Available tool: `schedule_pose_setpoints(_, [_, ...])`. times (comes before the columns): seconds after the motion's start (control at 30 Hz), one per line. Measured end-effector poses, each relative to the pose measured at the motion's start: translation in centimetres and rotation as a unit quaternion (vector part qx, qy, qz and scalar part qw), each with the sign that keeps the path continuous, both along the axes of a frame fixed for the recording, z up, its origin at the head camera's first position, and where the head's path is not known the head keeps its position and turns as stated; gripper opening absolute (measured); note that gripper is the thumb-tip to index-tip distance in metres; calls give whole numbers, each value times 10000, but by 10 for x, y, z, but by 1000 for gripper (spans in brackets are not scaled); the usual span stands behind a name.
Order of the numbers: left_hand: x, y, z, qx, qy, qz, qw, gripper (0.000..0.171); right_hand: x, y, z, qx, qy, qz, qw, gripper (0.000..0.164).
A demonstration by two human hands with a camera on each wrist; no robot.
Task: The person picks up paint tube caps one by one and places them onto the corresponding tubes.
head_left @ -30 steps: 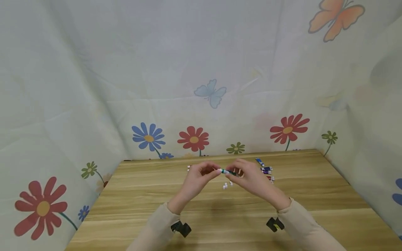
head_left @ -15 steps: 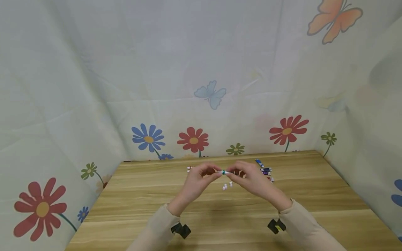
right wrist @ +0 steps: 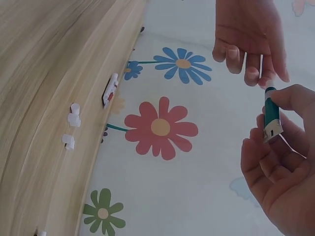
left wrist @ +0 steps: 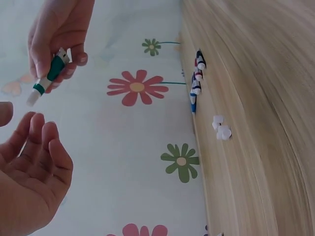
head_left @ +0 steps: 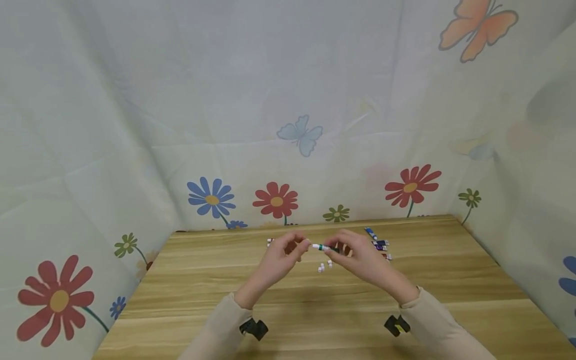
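Observation:
My right hand (head_left: 362, 252) pinches a small green and white paint tube (left wrist: 55, 69) between thumb and fingers, held above the table with its white cap end (left wrist: 33, 97) toward the left hand. In the head view the tube (head_left: 321, 247) lies roughly level between both hands. My left hand (left wrist: 37, 179) is just off the cap end, with thumb and fingertips apart and fingers loosely bent, nothing visible between them. The right wrist view shows the tube's flat crimped end (right wrist: 273, 132) near the right palm.
Several small white caps (head_left: 321, 267) lie on the wooden table (head_left: 306, 310) below the hands. To the right rest a blue paint tube (head_left: 371, 233) and several darker ones (head_left: 381, 245). More tubes (head_left: 270, 241) lie behind the left hand, partly hidden. A flowered cloth backdrop (head_left: 243, 150) encloses the table.
My left hand held the tube's cap end earlier; it has let go and drawn back slightly left, exposing the white cap. The right hand stays on the tube, almost still.

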State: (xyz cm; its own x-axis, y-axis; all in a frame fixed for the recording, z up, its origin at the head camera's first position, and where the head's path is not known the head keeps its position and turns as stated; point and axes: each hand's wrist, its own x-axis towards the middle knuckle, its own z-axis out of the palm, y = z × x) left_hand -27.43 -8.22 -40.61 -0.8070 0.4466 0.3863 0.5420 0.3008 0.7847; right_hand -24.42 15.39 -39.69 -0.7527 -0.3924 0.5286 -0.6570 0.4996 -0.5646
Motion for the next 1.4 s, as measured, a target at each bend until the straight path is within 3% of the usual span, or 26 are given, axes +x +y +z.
schedule_pose_setpoints(0.17, [0,-1,-1,-307,-284,-163,9990,24,1,-2,-2,144,260,-11,9996,12])
schedule_pose_setpoints(0.37, [1,0,-2,-408,-280,-254,9985,18,2,-6,-1,281,209,-28,9994,12])
schedule_pose_setpoints(0.5, [1,-2,-2,-360,-111,-385,9985,17,3,-6,-1,318,176,-8,9993,12])
schedule_pose_setpoints(0.8, [4,-1,-3,-716,229,-342,9966,20,1,0,-5,283,-33,277,9992,11])
schedule_pose_setpoints(1.13, [7,0,-3,-725,547,-315,9954,19,1,2,-6,333,-225,324,9987,14])
schedule_pose_setpoints(1.4, [7,-2,-4,-998,224,-318,9943,24,2,3,-5,313,-229,206,9990,12])
